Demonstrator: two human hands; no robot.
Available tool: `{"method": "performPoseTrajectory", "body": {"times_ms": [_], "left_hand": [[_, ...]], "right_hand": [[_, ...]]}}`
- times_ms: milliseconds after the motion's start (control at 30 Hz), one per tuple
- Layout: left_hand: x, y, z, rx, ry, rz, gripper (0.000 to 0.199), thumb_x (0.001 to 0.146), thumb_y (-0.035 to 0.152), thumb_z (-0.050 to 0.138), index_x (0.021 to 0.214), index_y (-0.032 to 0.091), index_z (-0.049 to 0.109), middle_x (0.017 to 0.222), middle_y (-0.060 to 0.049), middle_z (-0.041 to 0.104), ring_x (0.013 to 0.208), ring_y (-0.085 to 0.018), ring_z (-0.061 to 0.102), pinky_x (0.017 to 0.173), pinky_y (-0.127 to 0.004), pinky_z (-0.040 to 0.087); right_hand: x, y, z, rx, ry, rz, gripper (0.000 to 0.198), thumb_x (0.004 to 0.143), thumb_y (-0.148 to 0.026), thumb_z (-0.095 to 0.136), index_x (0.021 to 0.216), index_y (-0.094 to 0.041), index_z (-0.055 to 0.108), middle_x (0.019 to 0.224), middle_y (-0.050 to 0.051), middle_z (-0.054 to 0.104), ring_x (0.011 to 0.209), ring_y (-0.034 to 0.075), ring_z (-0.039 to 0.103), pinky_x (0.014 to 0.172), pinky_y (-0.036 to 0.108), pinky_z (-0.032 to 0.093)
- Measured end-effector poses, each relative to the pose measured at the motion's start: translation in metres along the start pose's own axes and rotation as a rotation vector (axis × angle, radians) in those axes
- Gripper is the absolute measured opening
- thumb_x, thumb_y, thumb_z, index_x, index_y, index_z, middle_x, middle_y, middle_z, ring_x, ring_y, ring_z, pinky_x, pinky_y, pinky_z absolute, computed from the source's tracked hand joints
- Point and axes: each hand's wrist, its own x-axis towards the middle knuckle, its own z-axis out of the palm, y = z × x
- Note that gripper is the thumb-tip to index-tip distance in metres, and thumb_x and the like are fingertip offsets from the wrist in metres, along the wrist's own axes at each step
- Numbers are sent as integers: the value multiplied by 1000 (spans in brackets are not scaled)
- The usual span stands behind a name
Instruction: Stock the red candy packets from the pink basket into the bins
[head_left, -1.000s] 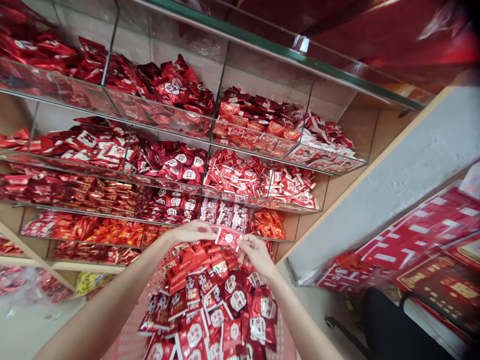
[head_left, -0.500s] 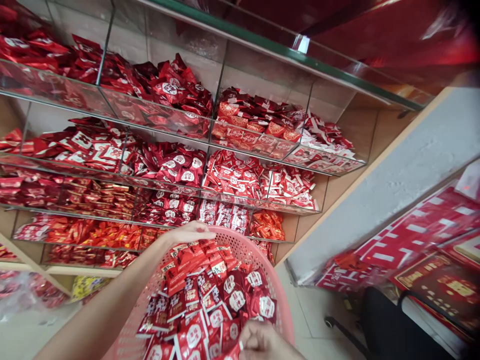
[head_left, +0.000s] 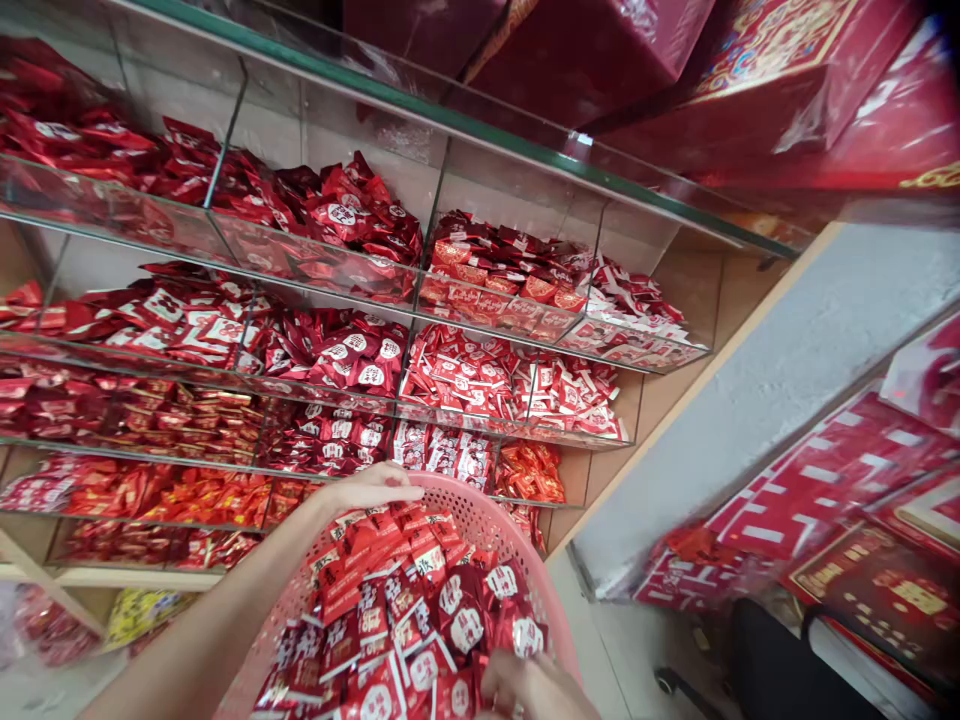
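You had both hands at a pink basket [head_left: 556,606] of red packets [head_left: 466,628].
Your left hand [head_left: 375,487] lay at the basket's far rim, though I could not tell whether its grip was closed there; your right hand [head_left: 536,690], blurred and partly cut off, was low over the packets at the near right, its grip too unclear to read as wide, narrow or holding; the packets overlapped inside the basket; beyond stood a shelf unit [head_left: 677,388] stocked with more; a black chair [head_left: 769,655] stood to the right.

Right hand [head_left: 534,690] has moved to near side of basket [head_left: 501,522]
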Motion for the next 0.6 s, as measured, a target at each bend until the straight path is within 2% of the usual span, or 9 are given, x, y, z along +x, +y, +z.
{"method": "performPoseTrajectory", "body": {"times_ms": [133,233,300,400,533,600], "left_hand": [[1,-4,0,18,0,11,48,73,61,49,76,16,64,89,-2,57,76,-13,50,66,-22,35],[1,-2,1,15,0,20,48,73,62,48,75,17,63,87,-1,56,76,-14,49,65,-21,34],[1,0,2,5,11,16,48,71,63,49,73,16,62,85,-1,55,76,-14,49,65,-21,34],[-1,2,3,-4,30,19,49,70,63,50,70,16,61,83,-1,54,77,-14,48,68,-21,35],[-4,-2,3,-4,52,12,47,70,62,51,73,17,64,89,-2,55,82,-14,49,72,-22,35],[-4,-6,3,-18,56,8,47,71,61,51,73,16,64,89,-2,56,80,-14,50,73,-22,36]], "right_hand": [[14,-33,-59,51,269,-215,20,82,-36,47,76,-20,59,70,0,64,64,13,56,60,23,38],[49,-50,-104,100,503,-328,24,81,-39,48,78,-19,59,73,2,64,59,13,54,57,24,38],[80,-57,-129,134,653,-355,23,80,-39,49,82,-18,59,77,3,65,60,13,55,58,24,39],[122,-62,-153,35,820,-289,18,76,-35,53,77,-18,60,78,4,65,72,16,57,65,25,39],[152,-70,-163,-139,795,-69,24,72,-34,53,54,-19,53,63,4,59,63,16,52,56,26,32],[158,-75,-163,-153,776,-23,33,72,-36,53,45,-19,45,54,3,54,56,15,47,53,26,28]]}}
